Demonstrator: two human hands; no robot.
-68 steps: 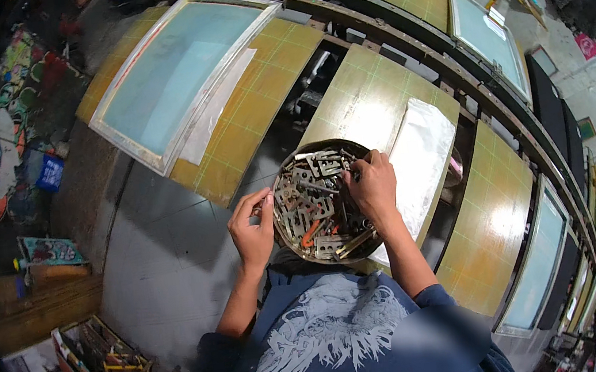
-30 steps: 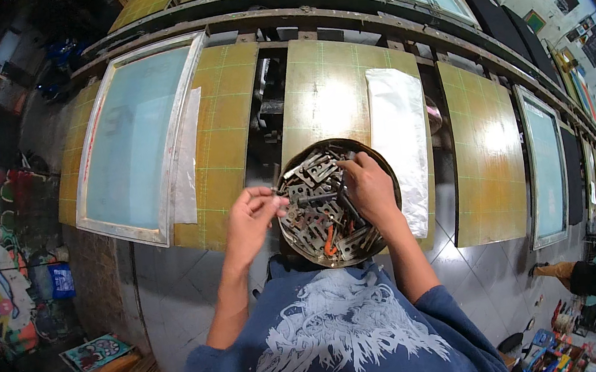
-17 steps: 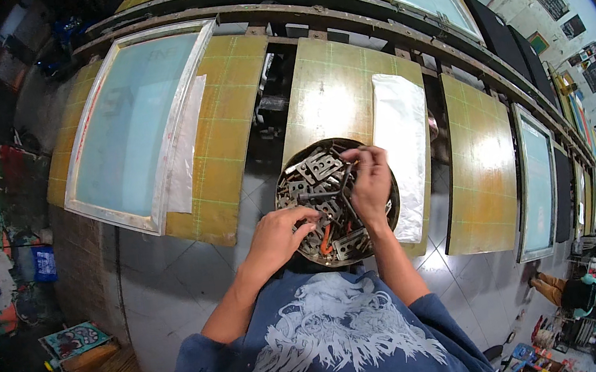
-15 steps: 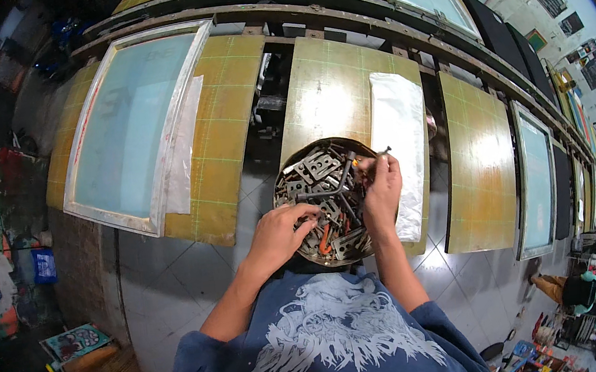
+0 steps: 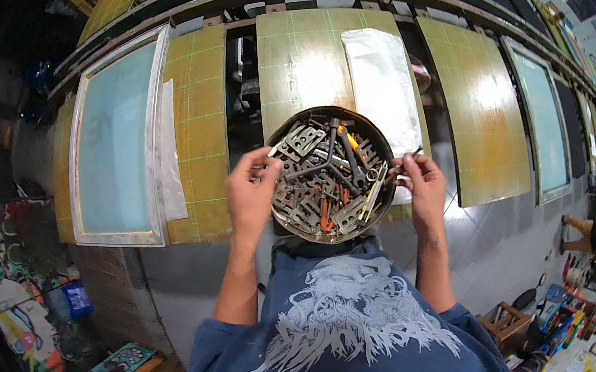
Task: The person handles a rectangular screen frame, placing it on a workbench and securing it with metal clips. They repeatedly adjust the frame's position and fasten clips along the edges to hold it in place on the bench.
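A round metal tin [image 5: 393, 197] full of loose hardware rests at the edge of a yellowish board in front of me. Inside lie an L-shaped wrench [image 5: 330, 154], an orange-and-dark tool [image 5: 354, 151], slotted metal plates [image 5: 305, 141] and an orange piece [image 5: 326, 216]. My left hand [image 5: 250, 188] is at the tin's left rim, fingers pinched together; a small pale bit shows by the fingertips, too small to name. Just beyond the right rim, my right hand [image 5: 420, 178] pinches a dark bolt [image 5: 417, 151] between thumb and fingers.
Under the tin is a yellowish board [image 5: 298, 61] with a folded white sheet [image 5: 381, 74]. A framed printing screen [image 5: 120, 140] lies on the board to the left. Another board [image 5: 476, 107] and screen [image 5: 544, 121] stand to the right. Dark gaps separate the boards.
My left hand has come up out of the tin's contents to its left rim. My right hand has moved right, out past the rim, still with the bolt. The view has shifted.
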